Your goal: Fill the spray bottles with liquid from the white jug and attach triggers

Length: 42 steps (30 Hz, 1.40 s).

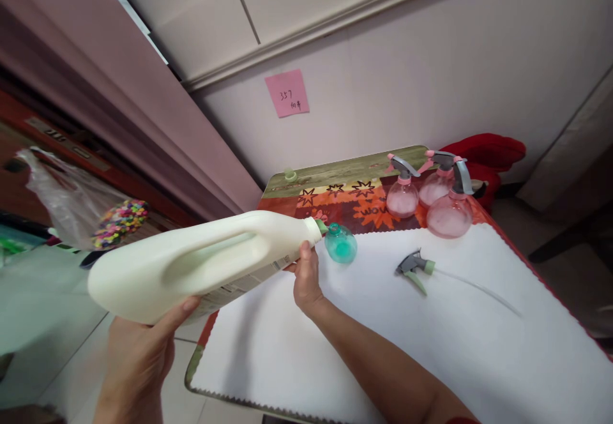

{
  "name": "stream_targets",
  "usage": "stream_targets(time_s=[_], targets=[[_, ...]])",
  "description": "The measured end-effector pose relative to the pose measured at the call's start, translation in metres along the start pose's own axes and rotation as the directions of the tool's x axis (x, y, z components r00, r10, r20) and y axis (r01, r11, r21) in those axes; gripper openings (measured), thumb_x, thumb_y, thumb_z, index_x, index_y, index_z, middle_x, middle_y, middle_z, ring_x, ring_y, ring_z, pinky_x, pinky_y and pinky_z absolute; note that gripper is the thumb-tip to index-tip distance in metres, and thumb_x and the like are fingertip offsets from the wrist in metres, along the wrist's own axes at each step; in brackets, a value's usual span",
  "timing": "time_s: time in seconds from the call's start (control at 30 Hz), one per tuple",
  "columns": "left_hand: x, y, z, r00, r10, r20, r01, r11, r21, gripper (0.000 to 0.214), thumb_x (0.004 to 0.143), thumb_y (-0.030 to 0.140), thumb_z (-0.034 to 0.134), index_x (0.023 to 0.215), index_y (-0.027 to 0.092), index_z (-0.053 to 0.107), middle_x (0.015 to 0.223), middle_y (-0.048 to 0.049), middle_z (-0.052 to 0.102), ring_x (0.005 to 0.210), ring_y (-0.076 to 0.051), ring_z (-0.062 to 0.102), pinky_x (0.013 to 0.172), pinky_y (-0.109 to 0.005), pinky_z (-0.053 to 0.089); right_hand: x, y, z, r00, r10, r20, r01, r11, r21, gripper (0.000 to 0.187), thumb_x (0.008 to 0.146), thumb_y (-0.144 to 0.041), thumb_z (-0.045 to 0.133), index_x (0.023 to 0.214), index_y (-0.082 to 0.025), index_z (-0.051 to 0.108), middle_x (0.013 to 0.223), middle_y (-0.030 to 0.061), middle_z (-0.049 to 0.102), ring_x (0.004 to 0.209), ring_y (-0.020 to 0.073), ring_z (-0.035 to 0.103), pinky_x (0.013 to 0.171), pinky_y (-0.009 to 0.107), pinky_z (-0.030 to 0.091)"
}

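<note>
Partner: What are the hands doing?

Me: From my distant seat, I have the left hand (pixel 143 350) gripping the lower end of a large cream-white plastic jug (pixel 191 242), tipped nearly level. The right hand (pixel 308 280) is closed round its neck end, thumb up.

Partner: And the receiving end?

Me: A small round translucent teal bottle (pixel 341 246) stands on the worktop (pixel 345 172), at the far edge of a white scalloped sheet (pixel 278 360). The jug's pale green spout (pixel 323 227) is at its mouth; I can't tell whether they touch.

Partner: What worries you?

Me: Knocking it over. Neither hand steadies the teal bottle, so a nudge from the spout could topple it. Raise the jug's base too fast and liquid could surge past that narrow mouth.

Partner: Anything else in reach of a spill?

Me: The grey-and-green trigger sprayer head with its clear tube (pixel 417 267) lies to the right. The three round pink spray bottles (pixel 401 200) stand farther off, so I'd worry less there.
</note>
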<state>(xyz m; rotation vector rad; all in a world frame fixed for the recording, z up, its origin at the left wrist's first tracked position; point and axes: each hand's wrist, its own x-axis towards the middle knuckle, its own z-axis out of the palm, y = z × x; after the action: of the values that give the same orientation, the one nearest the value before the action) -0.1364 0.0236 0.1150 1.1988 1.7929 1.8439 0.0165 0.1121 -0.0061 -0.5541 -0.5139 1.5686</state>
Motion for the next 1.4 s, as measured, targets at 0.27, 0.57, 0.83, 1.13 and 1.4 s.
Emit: stream_targets(time_s=[0.27,0.57,0.83,1.13,1.4], targets=[[-0.0025,0.0055,0.0031,1.000,-0.002,-0.003,0.002,1.000,0.000,0.062,0.050,0.025,0.094,0.109,0.019,0.075,0.109,-0.0061,0.078,0.119,-0.027,0.066,0.114,-0.039,0.042,-0.0018,-0.0019,0.0022,1.000,-0.005,0.012,0.005,1.000,0.005,0.065,0.090,-0.070,0.048,0.134,-0.022,0.054,0.126,0.0120,0.067,0.102,0.0236,0.068,0.070,0.033,0.061],[-0.0041,0.0084,0.0043,1.000,-0.016,-0.015,0.016,1.000,0.017,0.062,0.050,0.026,0.094,0.108,0.018,0.075,0.110,-0.0072,0.078,0.119,-0.028,0.066,0.112,-0.039,0.044,-0.0019,-0.0014,0.0022,1.000,0.006,0.009,-0.006,1.000,0.015,0.067,0.089,-0.071,0.050,0.133,-0.022,0.056,0.122,0.0110,0.067,0.101,0.0232,0.069,0.071,0.034,0.062],[-0.0042,0.0074,0.0022,1.000,-0.008,-0.012,0.009,1.000,0.029,0.060,0.052,0.027,0.094,0.108,0.019,0.075,0.113,-0.0070,0.077,0.120,-0.027,0.066,0.111,-0.037,0.044,-0.0022,-0.0019,0.0019,1.000,0.000,0.019,0.000,1.000,-0.006,0.065,0.090,-0.071,0.047,0.131,-0.021,0.055,0.126,0.0120,0.067,0.101,0.0228,0.068,0.068,0.030,0.061],[-0.0057,0.0099,0.0010,0.999,-0.011,-0.035,0.013,0.999,0.053,0.064,0.049,0.028,0.094,0.109,0.019,0.075,0.113,-0.0079,0.077,0.117,-0.027,0.067,0.112,-0.037,0.044,-0.0019,-0.0011,0.0028,1.000,0.006,0.012,-0.006,1.000,0.011,0.065,0.089,-0.071,0.048,0.132,-0.022,0.054,0.127,0.0117,0.066,0.101,0.0226,0.068,0.067,0.030,0.060],[-0.0031,0.0075,-0.0029,1.000,0.013,0.004,-0.013,0.999,0.042,0.064,0.052,0.026,0.094,0.112,0.019,0.074,0.114,-0.0069,0.077,0.117,-0.024,0.067,0.111,-0.033,0.044,-0.0014,0.0004,0.0028,1.000,0.016,-0.001,-0.016,1.000,0.023,0.066,0.088,-0.072,0.050,0.132,-0.022,0.055,0.125,0.0115,0.067,0.101,0.0229,0.068,0.068,0.031,0.061]])
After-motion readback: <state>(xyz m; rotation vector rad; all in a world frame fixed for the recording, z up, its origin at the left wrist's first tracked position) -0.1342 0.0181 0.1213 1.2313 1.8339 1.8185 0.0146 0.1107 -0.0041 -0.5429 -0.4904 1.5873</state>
